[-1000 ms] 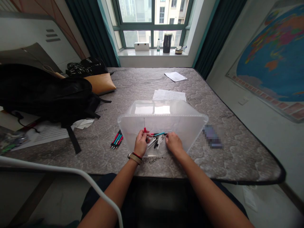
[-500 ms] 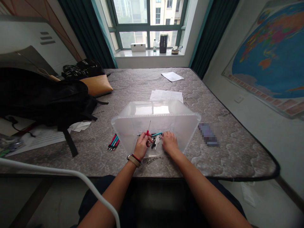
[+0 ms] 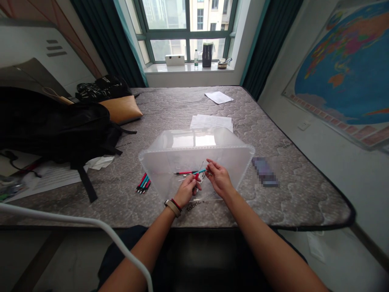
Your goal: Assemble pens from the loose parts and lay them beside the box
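My left hand [image 3: 186, 190] is closed around a red pen part [image 3: 197, 176], from which a thin rod points up. Close by on the right, my right hand [image 3: 220, 178] pinches its thumb and fingertips together near the rod's tip; whatever is between them is too small to make out. Both hands are inside the opening of a translucent plastic box [image 3: 164, 156] lying on its side. A red and teal pen [image 3: 182, 173] and several white and metallic pen pieces lie in it, partly hidden by my hands. Left of the box is a bunch of red and teal pens [image 3: 143, 183].
The box rests on a grey quilted mattress [image 3: 291, 190]. A blurred phone-like object [image 3: 265, 171] lies at right, paper sheets [image 3: 212, 121] behind the box, a black backpack [image 3: 60, 125] at left. A white curved tube [image 3: 100, 223] crosses the lower left.
My right hand has lifted from the pen pieces and come to the tip of the rod. My left hand has moved right with the red pen part, which now tilts right.
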### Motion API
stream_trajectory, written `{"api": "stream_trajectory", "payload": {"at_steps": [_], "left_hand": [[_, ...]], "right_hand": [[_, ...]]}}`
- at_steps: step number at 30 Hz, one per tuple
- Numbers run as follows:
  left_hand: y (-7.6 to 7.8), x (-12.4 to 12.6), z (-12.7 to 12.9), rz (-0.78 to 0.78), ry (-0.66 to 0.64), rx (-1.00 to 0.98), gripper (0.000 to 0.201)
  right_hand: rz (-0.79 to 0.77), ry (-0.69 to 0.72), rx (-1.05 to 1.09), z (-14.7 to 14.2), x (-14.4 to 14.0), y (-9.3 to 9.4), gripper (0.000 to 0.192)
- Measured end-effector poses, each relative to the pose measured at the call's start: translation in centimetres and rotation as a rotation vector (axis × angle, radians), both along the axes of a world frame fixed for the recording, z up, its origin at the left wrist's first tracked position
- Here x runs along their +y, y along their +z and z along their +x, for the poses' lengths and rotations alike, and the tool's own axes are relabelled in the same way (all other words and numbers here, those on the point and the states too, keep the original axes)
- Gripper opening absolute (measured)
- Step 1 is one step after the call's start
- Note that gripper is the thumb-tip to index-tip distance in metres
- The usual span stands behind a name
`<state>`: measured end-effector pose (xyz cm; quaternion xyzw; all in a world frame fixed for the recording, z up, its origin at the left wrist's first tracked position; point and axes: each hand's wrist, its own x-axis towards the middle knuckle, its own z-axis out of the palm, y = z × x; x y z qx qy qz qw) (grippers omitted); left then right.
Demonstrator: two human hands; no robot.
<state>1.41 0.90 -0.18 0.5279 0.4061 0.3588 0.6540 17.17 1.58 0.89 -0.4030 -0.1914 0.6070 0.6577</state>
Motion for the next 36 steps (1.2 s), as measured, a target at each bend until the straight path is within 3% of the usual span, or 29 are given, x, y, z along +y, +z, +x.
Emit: {"api": "stream_trajectory", "payload": {"at_steps": [6, 14, 36], "left_hand": [[0.1, -0.54, 0.34, 0.012, -0.063, 0.05, 0.021], [-0.1, -0.67, 0.47, 0.021, -0.084, 0.065, 0.023], [-0.57, -0.49, 0.31, 0.033, -0.106, 0.102, 0.023]], "right_hand": [[0.017, 0.012, 0.114, 0.28, -0.22, 0.33, 0.026], [0.05, 0.132, 0.185, 0.07, -0.59, 0.36, 0.024], [0.018, 0.129, 0.331, 0.09, -0.75, 0.56, 0.018]]}}
